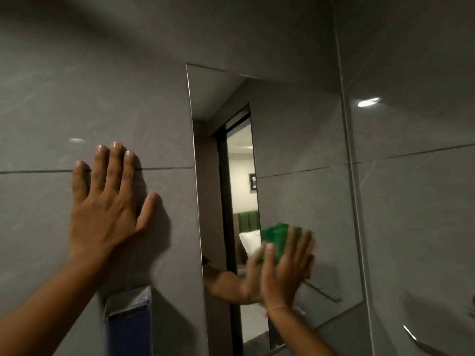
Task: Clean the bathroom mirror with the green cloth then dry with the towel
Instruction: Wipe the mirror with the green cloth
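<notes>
Fingers [295, 247] of the right hand [285, 268] lie spread and flat, pressing the green cloth [273, 240] against the mirror [303, 155]; the cloth is bunched under the palm, with only its top showing above the fingertips. The hand is blurred, so the exact grip is hard to read. The left hand [108, 201] rests open and empty on the wall tile [51, 98], left of the mirror.

The cloth looks soft and light, likely to crumple and slide, so a flat palm over its middle should hold it better than a pinch at an edge. The mirror is hard, smooth and fragile; even pressure is the safer guess.

Grey glossy tile surrounds the glass. A chrome fitting [128, 301] sits low on the left wall. No towel is visible, so drying seems still ahead.
</notes>
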`<state>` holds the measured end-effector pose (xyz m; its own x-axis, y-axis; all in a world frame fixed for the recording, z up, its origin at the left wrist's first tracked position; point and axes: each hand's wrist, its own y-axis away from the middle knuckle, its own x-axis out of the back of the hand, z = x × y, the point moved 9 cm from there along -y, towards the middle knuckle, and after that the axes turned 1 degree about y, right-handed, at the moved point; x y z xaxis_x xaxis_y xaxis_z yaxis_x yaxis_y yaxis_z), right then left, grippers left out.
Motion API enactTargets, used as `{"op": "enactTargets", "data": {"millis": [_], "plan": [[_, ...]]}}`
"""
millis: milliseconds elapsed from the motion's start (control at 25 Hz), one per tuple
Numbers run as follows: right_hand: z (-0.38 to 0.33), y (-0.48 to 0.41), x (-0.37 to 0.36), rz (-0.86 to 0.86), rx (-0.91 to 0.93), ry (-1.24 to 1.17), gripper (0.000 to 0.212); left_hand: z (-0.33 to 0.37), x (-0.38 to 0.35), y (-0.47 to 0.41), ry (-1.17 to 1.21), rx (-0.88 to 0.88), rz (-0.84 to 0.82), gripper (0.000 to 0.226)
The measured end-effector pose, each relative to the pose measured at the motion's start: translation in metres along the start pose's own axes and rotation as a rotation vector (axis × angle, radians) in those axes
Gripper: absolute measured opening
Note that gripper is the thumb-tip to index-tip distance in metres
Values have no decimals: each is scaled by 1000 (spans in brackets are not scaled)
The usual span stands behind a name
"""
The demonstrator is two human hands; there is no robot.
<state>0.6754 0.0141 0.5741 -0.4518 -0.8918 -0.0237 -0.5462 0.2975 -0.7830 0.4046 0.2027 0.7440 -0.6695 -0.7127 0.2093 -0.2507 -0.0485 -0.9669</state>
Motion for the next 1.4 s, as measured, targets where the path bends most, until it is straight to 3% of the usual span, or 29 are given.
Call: {"op": "enactTargets", "data": {"millis": [80,120,160,200,240,320,400,440,480,560,640,680,720,800,960,1040,1120,1280,1400], "plan": [[-116,25,-11,-147,679,-8,73,0,-2,-1,-3,-4,2,87],[-155,29,-15,-210,927,-14,76,-1,-5,0,-7,2,-2,87],[-178,10,-15,-213,1049,-39,78,-3,-7,0,-3,9,-1,88],[-185,-28,-14,-173,1045,-67,76,-4,-10,0,10,9,3,88],[-180,-77,-14,-107,929,-85,71,-4,-11,0,19,4,12,89],[-124,-188,-4,66,435,-65,64,-5,-11,-2,17,-15,38,90],[-53,-246,6,68,-77,-76,69,-5,-9,-2,15,-19,50,91],[-41,-244,7,54,-172,-65,69,-5,-8,-3,9,-18,54,91],[-53,-230,8,66,-115,-18,67,-5,-8,-3,4,-22,54,91],[-131,-162,2,57,346,-6,64,-3,-10,-2,28,-20,52,91],[-217,-56,-13,-170,948,-45,72,-4,-17,-2,95,-37,77,88],[-241,-21,-19,-269,1152,-14,76,-7,-23,-3,122,-41,85,86],[-255,-14,-19,-301,1243,3,77,-12,-34,-4,125,-46,71,85],[-260,-66,-18,-197,1193,-1,71,-25,-56,-8,107,-26,1,88],[-214,-233,-10,7,607,-36,62,-25,-61,-5,128,-29,36,93],[-185,-236,-9,-23,528,-41,61,-19,-48,-5,119,-58,57,94],[-154,-164,-3,-45,627,42,65,-15,-39,-4,123,-52,58,94],[-131,51,-2,-109,1195,179,59,-14,-37,-4,112,-25,84,92],[-218,2,-14,-231,1290,109,67,-28,-73,-7,68,-26,-52,96]]}}
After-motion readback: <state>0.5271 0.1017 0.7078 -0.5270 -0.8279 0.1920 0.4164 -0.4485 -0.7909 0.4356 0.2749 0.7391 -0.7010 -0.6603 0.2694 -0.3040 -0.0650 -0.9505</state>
